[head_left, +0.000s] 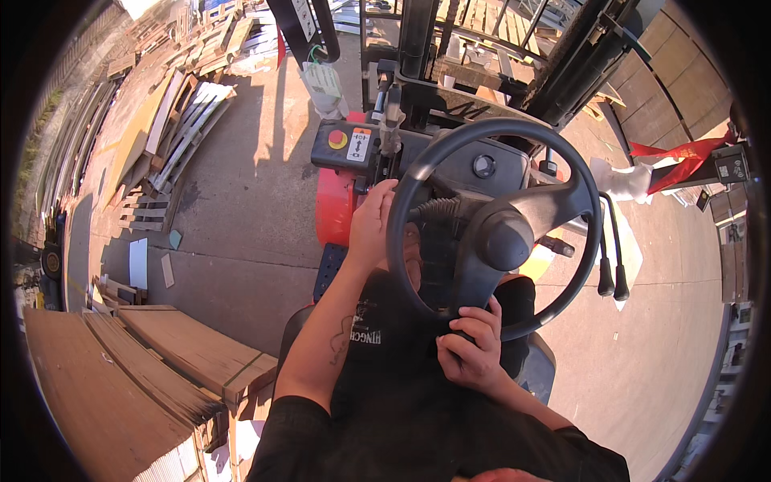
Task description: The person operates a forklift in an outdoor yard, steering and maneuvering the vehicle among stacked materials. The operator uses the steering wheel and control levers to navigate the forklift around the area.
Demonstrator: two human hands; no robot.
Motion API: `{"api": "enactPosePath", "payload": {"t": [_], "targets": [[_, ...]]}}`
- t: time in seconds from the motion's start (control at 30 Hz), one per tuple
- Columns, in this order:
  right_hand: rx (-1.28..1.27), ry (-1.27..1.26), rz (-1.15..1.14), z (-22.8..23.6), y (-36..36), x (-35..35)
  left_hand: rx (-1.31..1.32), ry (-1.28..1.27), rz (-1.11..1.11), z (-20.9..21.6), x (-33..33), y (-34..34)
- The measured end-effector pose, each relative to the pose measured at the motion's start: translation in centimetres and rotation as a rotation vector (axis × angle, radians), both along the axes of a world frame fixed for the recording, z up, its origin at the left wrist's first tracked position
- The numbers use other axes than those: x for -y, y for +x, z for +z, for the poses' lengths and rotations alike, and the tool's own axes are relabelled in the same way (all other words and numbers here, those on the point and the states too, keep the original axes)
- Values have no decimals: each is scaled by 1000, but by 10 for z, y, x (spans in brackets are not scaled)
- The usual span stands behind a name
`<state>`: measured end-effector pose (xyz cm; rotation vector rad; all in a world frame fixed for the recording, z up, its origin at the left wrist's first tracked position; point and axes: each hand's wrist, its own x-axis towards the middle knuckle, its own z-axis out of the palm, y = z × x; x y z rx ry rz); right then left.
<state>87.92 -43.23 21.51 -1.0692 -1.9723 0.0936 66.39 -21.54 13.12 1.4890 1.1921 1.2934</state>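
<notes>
A black steering wheel [503, 238] stands in front of me on a forklift. My right hand [474, 341] is closed on its lower part, fingers curled where the broad lower spoke meets the rim. My left hand [372, 223] lies along the left side of the rim, fingers stretched upward and partly hidden by the wheel. Just beyond its fingertips rises an upright lever [392, 112], partly wrapped in clear plastic. A red button on a yellow base [338, 140] sits on the black console to the left. Two black-knobbed levers [613, 281] stand right of the wheel.
The dark mast [418, 48] rises ahead, with wooden pallets beyond it. Stacked boards [165, 132] lean at left; bundled brown sheets [120, 377] stand near the lower left. A red ribbon [687, 157] hangs on a post at right, before large brown panels [675, 72].
</notes>
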Motion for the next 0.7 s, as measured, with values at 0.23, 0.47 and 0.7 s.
{"api": "enactPosePath", "payload": {"t": [0.23,0.47,0.7], "targets": [[-8,-51,-62,94,99,79,-52,-55,117,101,77,84],[-1,-224,-59,121,154,108,-18,-20,89,110,70,101],[15,106,-597,160,269,116,-121,198,-77,168,40,131]]}}
